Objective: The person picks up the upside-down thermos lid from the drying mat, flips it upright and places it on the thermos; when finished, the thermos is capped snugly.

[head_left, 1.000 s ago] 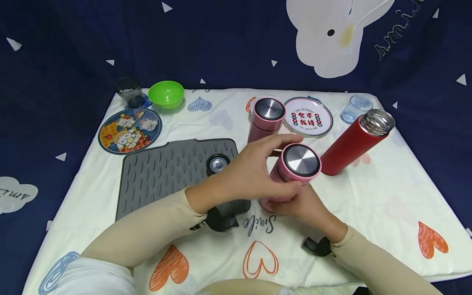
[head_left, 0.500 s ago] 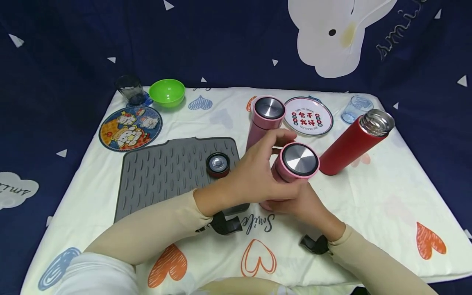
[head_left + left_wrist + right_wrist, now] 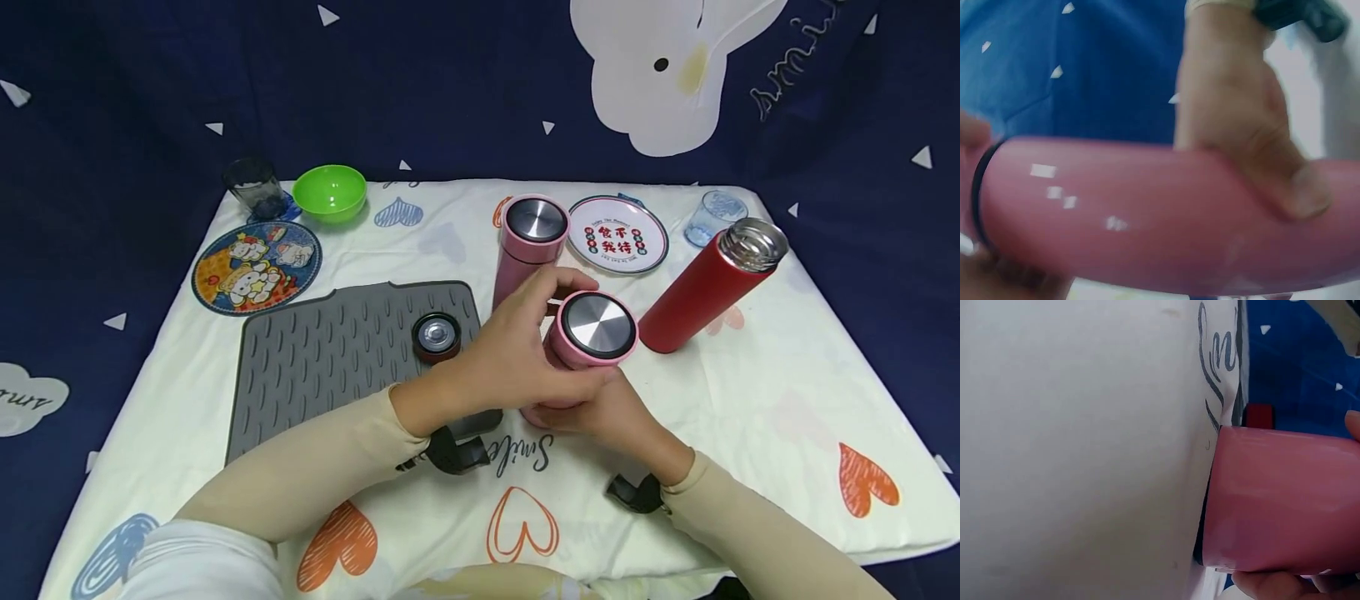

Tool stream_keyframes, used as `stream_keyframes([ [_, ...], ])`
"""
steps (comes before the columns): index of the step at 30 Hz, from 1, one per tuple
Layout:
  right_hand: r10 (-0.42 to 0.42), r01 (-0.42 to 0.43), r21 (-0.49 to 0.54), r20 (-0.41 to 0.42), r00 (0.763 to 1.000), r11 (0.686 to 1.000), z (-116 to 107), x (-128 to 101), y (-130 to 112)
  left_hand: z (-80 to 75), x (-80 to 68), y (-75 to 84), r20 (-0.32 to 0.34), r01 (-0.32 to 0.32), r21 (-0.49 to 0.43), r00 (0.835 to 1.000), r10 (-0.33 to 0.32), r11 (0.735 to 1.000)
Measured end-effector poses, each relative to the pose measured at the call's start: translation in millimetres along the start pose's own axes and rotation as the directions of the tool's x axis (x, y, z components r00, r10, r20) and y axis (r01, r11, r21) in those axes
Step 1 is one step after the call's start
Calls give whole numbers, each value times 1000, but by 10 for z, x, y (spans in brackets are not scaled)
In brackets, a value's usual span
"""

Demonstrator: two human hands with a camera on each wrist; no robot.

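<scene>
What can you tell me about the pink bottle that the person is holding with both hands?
The pink cylindrical flask with the round brushed-metal lid top looks matte and smooth, with a thin dark ring below its pink lid. The lid is on. It stands tilted on the cream heart-printed cloth, its base close to the cloth. The left hand wraps the upper part near the lid; the right hand grips the lower body. A second, similar pink flask stands upright behind it.

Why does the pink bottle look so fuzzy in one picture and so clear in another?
In the left wrist view the pink bottle fills the frame, too close, so it and the right hand are blurred. In the head view it is sharp, and its steel lid shines. The right wrist view is slightly soft.
</scene>
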State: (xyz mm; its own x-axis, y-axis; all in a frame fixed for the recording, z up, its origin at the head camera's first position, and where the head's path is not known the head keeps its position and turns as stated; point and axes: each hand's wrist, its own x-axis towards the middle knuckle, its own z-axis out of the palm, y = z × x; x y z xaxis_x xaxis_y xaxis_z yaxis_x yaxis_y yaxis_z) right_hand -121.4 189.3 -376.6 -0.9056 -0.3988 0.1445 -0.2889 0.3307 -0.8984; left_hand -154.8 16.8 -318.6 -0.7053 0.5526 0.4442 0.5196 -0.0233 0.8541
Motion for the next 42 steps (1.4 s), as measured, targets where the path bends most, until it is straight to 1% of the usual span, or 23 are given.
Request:
stream_keyframes([
  [2,-3,3,-34,-3,1000,999,4,0,-10,-2,-1,-11,10,11,-19,1000,-11,1000],
  [3,-5,5,-7,4,1000,1000,7,1,-11,-4,-4,-17,12,14,-28,1000,-14,1000],
  [6,-14,14,6,7,1000,1000,10,-1,1,-11,1,-27,11,19,-55,1000,-18,998],
  [9,-4,3,57,17,1000,998,3,-5,9,-22,19,-33,3,19,-120,1000,-18,993],
  [10,-10,10,31,13,1000,999,0,-1,7,-23,26,-29,2,20,-124,1000,-20,992],
  [11,-6,5,50,18,1000,999,-4,-1,2,-23,30,-21,0,25,-116,1000,-25,993],
  [15,-4,3,8,21,1000,1000,-19,-3,-29,2,47,-4,-28,10,13,1000,-10,1000],
  [18,2,-1,-33,14,1000,999,-26,-6,-41,-4,51,7,-16,24,22,1000,-24,999],
  [19,4,-4,-18,14,1000,1000,-28,-5,-41,-7,48,16,-9,34,59,999,-34,998],
  [21,14,-14,-17,20,1000,1000,-29,-5,-33,-3,43,40,-13,47,181,999,-45,982],
  [23,6,-5,-51,29,1000,999,-28,2,-3,3,38,66,-39,59,308,998,-50,950],
  [24,5,-3,-56,32,999,998,-27,8,0,1,38,78,-45,66,330,998,-54,942],
  [25,-2,4,-68,34,999,998,-28,13,3,-9,38,85,-39,73,312,997,-64,947],
  [27,-8,11,-84,36,999,996,-36,19,10,-48,39,87,4,94,169,995,-96,981],
  [28,-21,23,-75,36,999,997,-35,28,13,-74,33,88,30,116,92,992,-119,989],
  [29,-15,17,-47,35,999,999,-34,35,-12,-95,28,87,57,142,31,988,-143,989],
  [30,-28,29,-34,38,999,999,-34,43,-9,-108,21,91,75,167,3,983,-167,986],
  [32,-38,38,-10,40,999,999,-38,46,-6,-103,14,102,65,186,44,980,-189,982],
  [34,-36,37,-15,35,999,999,-35,47,-8,-78,13,116,23,181,129,982,-185,975],
  [36,-30,31,-21,22,999,999,-28,38,-5,-74,18,126,-1,185,170,982,-187,968],
  [38,-27,28,-45,11,1000,999,-32,24,-9,-110,34,122,32,171,123,984,-176,978],
  [40,-42,42,-60,6,999,997,-31,23,-2,-162,50,110,105,175,62,978,-180,983],
  [42,-58,58,-71,0,998,996,-20,28,40,-182,50,110,151,185,72,969,-194,980],
])
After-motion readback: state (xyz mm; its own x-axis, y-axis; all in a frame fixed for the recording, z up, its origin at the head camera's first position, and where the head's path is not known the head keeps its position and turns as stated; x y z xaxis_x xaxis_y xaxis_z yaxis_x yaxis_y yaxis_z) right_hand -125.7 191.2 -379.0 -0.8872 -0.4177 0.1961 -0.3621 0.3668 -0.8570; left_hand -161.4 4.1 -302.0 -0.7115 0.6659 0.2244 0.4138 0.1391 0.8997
